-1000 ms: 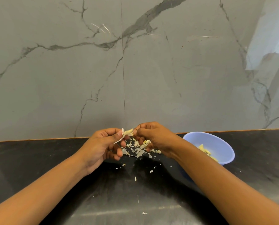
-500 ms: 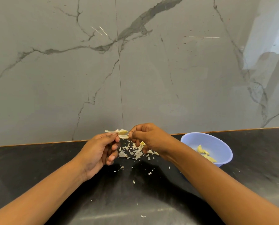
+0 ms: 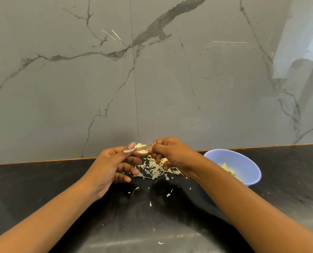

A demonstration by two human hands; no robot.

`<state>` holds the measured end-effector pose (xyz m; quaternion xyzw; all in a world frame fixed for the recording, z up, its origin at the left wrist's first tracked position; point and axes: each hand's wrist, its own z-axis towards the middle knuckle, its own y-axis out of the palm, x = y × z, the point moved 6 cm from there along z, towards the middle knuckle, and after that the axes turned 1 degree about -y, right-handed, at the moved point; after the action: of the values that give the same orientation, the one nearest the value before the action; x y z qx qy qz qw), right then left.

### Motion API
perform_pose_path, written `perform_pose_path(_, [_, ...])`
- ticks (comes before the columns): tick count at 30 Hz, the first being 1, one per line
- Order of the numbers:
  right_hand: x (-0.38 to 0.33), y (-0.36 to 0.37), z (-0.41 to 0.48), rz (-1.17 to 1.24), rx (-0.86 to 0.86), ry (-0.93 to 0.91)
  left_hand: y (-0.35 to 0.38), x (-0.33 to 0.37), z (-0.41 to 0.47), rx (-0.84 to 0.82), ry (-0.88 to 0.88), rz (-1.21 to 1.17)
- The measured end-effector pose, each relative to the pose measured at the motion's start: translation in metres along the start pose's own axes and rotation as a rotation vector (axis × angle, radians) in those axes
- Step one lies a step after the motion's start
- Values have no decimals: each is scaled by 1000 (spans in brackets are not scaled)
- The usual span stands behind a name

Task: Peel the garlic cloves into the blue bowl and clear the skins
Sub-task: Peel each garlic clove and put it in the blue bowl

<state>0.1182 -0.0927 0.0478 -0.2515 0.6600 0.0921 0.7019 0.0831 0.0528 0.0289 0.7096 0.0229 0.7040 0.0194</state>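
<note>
Both hands are up over the dark desk (image 3: 42, 189), meeting just in front of the marble wall (image 3: 170, 79). The left hand (image 3: 108, 168) pinches a garlic clove (image 3: 141, 148) between thumb and forefinger, papery skin flaring off it, while its lower fingers hang loosely curled. The right hand (image 3: 172, 154) is curled in tight, fingertips nipping at the clove's right end. Directly below, a heap of skins (image 3: 155, 169) lies on the desk, with loose flakes (image 3: 168, 195) scattered nearer the camera. Off to the right sits the blue bowl (image 3: 243, 161), partly hidden behind the right forearm, with a few peeled cloves (image 3: 228, 169) resting inside it. The bowl stands near the heap, not touching it.
</note>
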Motion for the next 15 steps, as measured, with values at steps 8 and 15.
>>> perform_pose_path(8, [4, 0, 2, -78, 5, 36, -4, 3, -1, 17, 35, 105])
perform_pose_path(15, [3, 4, 2, -97, -10, 30, -7, 2, 1, 83, 66, 68])
